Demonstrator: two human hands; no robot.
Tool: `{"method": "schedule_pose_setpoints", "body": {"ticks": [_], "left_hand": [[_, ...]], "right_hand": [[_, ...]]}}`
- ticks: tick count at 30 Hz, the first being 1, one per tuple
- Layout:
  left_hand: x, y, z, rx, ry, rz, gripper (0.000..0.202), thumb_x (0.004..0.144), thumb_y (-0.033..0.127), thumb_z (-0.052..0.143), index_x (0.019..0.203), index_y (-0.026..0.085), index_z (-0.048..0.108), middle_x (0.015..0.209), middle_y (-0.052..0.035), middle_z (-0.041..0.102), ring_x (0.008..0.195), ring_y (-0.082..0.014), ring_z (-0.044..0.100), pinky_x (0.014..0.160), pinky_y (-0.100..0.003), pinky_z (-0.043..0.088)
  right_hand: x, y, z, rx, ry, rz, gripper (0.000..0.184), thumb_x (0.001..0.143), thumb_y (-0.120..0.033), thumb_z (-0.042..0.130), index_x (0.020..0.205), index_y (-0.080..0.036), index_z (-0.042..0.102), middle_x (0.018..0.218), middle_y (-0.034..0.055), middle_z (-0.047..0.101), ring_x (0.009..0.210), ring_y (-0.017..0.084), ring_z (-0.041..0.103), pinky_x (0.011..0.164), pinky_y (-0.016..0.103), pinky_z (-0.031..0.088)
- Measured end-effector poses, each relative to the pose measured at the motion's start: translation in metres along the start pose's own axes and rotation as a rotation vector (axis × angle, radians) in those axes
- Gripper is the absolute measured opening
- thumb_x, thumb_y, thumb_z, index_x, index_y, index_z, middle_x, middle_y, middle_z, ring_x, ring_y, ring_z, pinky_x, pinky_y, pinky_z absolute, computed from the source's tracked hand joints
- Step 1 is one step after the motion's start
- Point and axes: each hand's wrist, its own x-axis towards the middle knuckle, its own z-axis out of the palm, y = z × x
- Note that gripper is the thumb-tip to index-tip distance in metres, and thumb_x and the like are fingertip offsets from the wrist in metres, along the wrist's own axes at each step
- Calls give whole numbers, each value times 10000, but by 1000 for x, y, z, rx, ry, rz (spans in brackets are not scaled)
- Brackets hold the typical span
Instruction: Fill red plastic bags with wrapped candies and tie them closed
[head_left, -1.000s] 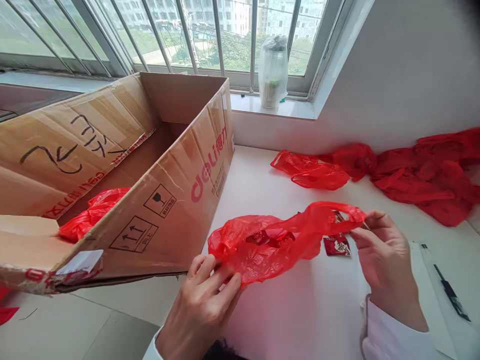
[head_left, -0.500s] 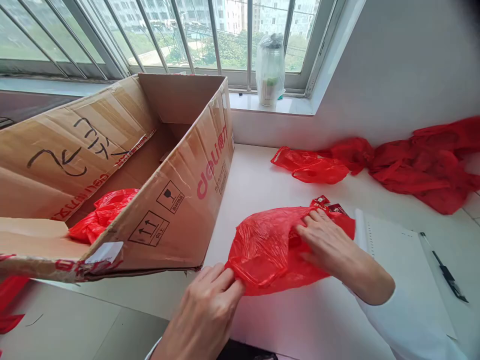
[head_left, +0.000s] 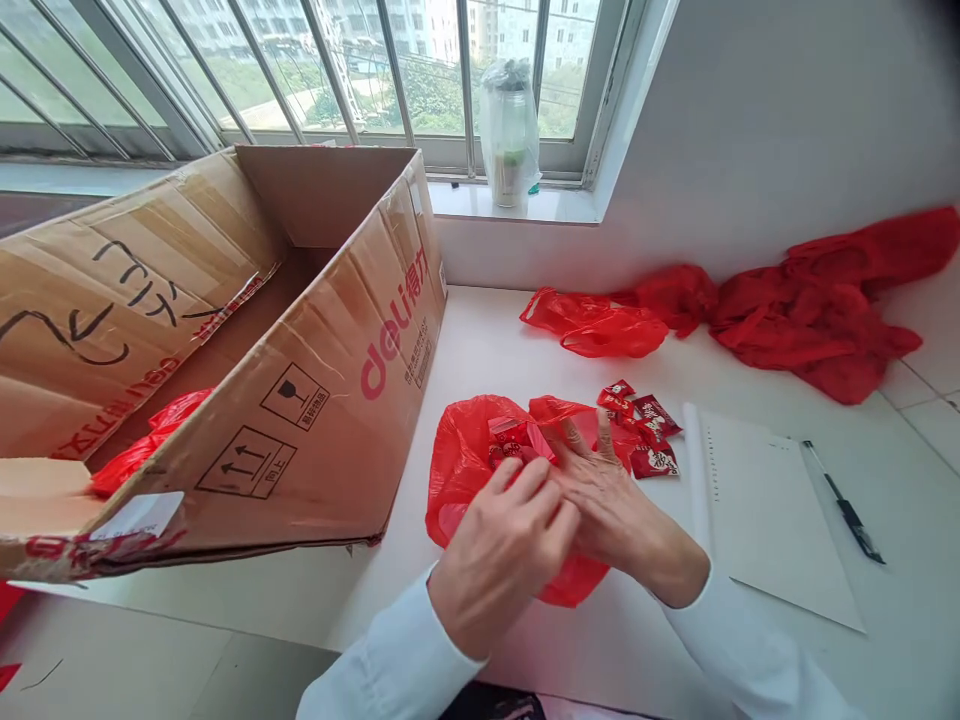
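A red plastic bag (head_left: 469, 470) lies crumpled on the white table (head_left: 570, 650), with small red packets showing through it. My left hand (head_left: 501, 545) rests on the bag's near side with curled fingers pinching the plastic. My right hand (head_left: 607, 490) lies across the bag, fingers spread and pressing the film; what is under them is hidden. Several loose red sachets (head_left: 641, 425) lie just beyond my right hand.
A large open cardboard box (head_left: 322, 380) fills the left, with a red bag (head_left: 146, 445) inside. More red bags (head_left: 600, 325) and red cloth-like plastic (head_left: 817, 310) lie by the wall. A notebook (head_left: 765, 510) and pen (head_left: 844, 512) lie at right. A wrapped jar (head_left: 508, 140) stands on the sill.
The stretched-out bag has been gathered and laid down on the table. My right hand came left onto it, my left hand moved right, and both now meet over the bag.
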Motion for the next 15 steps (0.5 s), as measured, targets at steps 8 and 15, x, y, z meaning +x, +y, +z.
{"method": "schedule_pose_setpoints", "body": {"ticks": [8,15], "left_hand": [[-69,-71,61,77,-71,-219,499,716,-19,508,1177,169,549,1207,-176,578,1153,-347,515,954,-571,433],[-47,-77,41,184,-145,-303,355,590,246,839,892,180,665,1052,-164,629,1018,-359,589,909,-535,476]], "right_hand": [[3,32,24,42,-5,66,765,614,-624,716,1201,-170,527,1365,195,475,1326,360,358,1134,631,22],[26,56,15,-18,52,118,534,692,-609,673,1040,-210,601,1329,142,513,1246,338,448,1097,675,-2]]}}
